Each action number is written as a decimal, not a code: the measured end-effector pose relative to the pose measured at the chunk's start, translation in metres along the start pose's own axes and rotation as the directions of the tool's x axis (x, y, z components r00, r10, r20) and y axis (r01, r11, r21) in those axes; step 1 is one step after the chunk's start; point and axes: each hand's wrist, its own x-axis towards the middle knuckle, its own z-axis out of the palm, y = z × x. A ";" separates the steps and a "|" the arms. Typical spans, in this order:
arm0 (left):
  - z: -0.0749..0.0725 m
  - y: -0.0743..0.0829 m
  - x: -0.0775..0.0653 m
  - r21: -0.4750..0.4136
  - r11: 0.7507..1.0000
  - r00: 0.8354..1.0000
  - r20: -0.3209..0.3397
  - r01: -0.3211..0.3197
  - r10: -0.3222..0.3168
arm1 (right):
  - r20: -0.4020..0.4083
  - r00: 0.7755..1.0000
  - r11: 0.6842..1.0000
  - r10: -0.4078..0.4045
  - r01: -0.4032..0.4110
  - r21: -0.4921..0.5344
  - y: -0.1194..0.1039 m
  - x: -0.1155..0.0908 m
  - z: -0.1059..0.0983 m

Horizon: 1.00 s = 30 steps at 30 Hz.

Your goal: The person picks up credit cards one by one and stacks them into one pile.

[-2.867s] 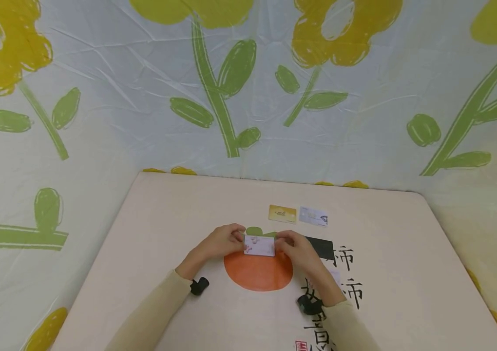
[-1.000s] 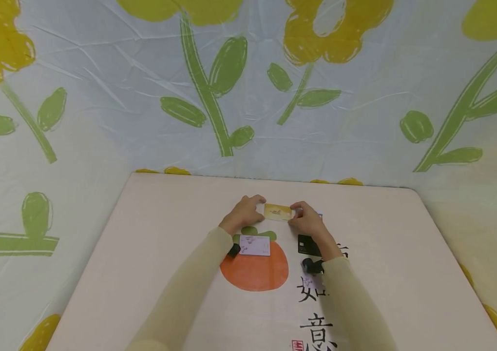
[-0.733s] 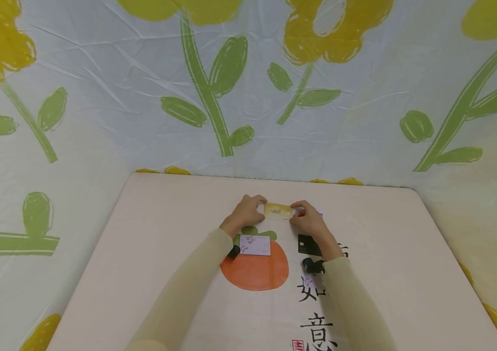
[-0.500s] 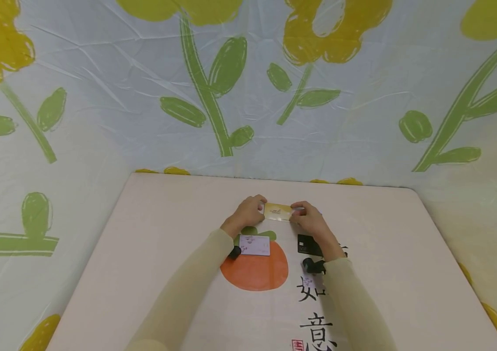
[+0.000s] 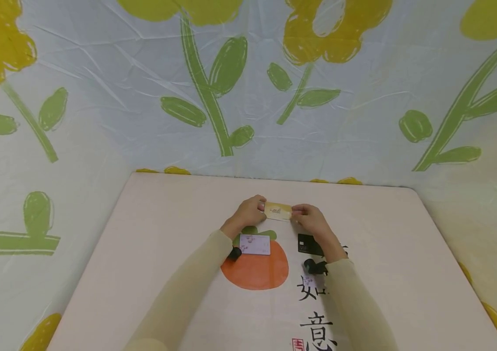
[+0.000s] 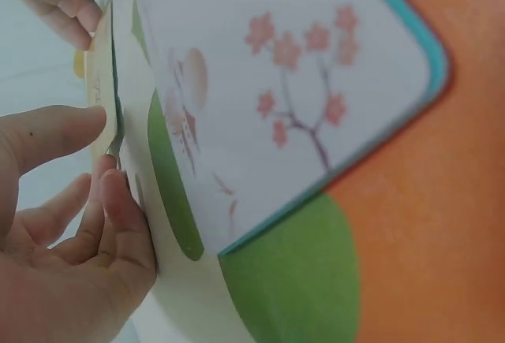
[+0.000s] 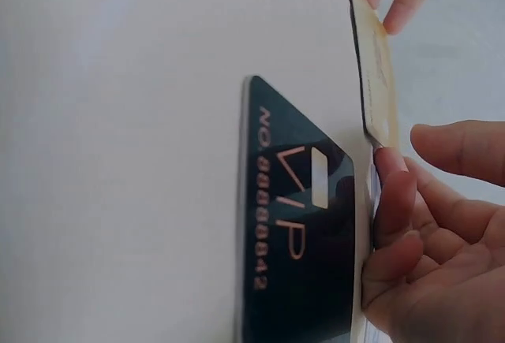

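A gold card [image 5: 278, 211] is held level just over the far part of the table, seen nearly edge-on in both wrist views. My left hand [image 5: 248, 212] pinches its left end, thumb [image 6: 91, 126] on top and a finger beneath. At the right end is my right hand [image 5: 312, 220]: a fingertip [image 7: 387, 160] meets the edge, while the thumb tip [image 7: 422, 139] sits a slim gap above. I cannot tell whether this hand grips the card. Nearer me, a pale blossom-printed card [image 5: 255, 244] with a teal edge lies on the orange persimmon print [image 5: 255, 273].
A black VIP card [image 5: 309, 244] lies below my right hand, partly under the forearm. Further down, a pale flowered card [image 5: 309, 281] shows beside my sleeve. Black writing runs down the pink tabletop [image 5: 165, 234]. A flower-printed curtain [image 5: 143, 73] surrounds the table.
Both hands have left the blossom-printed card on the persimmon print and moved away from me to the gold card. In the last half second my right fingers have drawn closer together at its end.
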 end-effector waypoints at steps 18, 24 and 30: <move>-0.008 -0.017 -0.013 -0.401 0.915 0.999 0.041 0.043 -0.029 | 0.056 0.998 0.974 -0.007 -0.006 0.226 -0.003 -0.006 0.005; -0.015 -0.022 -0.024 -0.416 0.910 0.999 0.037 -0.007 0.025 | 0.081 0.997 0.971 -0.009 -0.011 0.240 -0.008 -0.017 0.007; -0.022 -0.028 -0.038 -0.424 0.905 0.996 0.051 -0.042 0.070 | 0.102 0.994 0.966 -0.045 0.017 0.258 -0.010 -0.027 0.012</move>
